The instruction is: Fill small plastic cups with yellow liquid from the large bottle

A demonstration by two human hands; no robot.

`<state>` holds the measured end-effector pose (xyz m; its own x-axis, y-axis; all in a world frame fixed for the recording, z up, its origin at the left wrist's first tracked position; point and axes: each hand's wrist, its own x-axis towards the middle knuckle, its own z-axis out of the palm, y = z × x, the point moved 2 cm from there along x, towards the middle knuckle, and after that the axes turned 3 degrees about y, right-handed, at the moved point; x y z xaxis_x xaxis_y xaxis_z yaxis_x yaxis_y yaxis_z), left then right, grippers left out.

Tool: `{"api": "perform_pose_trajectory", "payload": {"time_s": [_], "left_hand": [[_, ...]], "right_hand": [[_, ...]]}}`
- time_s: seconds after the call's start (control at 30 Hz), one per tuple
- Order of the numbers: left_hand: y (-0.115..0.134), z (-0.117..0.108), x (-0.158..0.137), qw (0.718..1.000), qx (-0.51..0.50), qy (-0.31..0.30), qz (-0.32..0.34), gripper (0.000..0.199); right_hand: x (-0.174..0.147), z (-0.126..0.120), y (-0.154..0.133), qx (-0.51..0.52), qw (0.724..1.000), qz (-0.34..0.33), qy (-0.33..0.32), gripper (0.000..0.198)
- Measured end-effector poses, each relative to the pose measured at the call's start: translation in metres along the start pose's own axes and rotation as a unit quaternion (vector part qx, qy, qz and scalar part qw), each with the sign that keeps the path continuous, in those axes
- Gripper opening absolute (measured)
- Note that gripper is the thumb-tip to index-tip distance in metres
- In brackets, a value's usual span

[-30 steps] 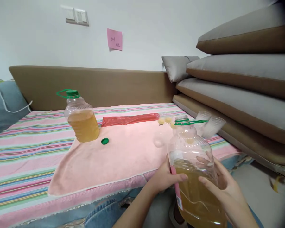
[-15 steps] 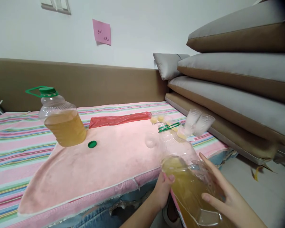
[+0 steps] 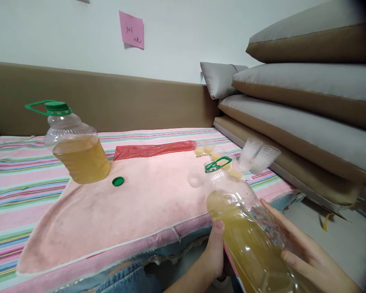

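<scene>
Clear plastic makes the big bottle (image 3: 250,236) that both hands hold, and lots of yellow liquid is inside it. It is at the near right side of the pink cloth (image 3: 134,211), tipped so that its top leans toward the cloth. Its mouth is open, with a green ring (image 3: 212,167) round the neck. The left hand (image 3: 215,248) grips one side, thumb pressed against it. The right hand (image 3: 305,252) holds the other side, with its thumb and fingers spread on the plastic.

On the right part of the cloth, a see-through cup (image 3: 195,178) stands near the bottle's mouth. Small cups of yellow liquid (image 3: 207,149) are at the cloth's far right corner. Two stacks of clear cups (image 3: 266,158) lean to the right of the cloth. A red bag (image 3: 154,149) lies along its far edge. On its left part is a green cap (image 3: 118,181). The other bottle (image 3: 82,158) stands upright at its far left corner, green lid (image 3: 57,106) on, yellow liquid inside.
</scene>
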<state>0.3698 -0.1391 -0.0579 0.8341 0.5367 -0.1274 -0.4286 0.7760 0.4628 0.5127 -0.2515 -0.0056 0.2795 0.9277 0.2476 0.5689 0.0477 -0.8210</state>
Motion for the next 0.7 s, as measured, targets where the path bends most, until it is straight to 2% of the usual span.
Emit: {"api": "perform_pose_trajectory", "payload": {"time_s": [0.1,0.43,0.7], "left_hand": [[-0.003,0.002,-0.002,1.000,-0.010,-0.017,-0.022,0.083],[-0.008,0.010,-0.005,0.999,-0.034,-0.013,-0.027,0.093],[-0.023,-0.004,0.009,0.999,-0.045,-0.008,0.005,0.093]], "right_hand": [[0.001,-0.005,0.000,-0.011,1.000,0.007,-0.003,0.065],[0.006,-0.014,0.008,-0.033,0.999,0.023,-0.031,0.062],[0.017,-0.018,0.005,-0.008,0.997,0.066,-0.049,0.063]]}}
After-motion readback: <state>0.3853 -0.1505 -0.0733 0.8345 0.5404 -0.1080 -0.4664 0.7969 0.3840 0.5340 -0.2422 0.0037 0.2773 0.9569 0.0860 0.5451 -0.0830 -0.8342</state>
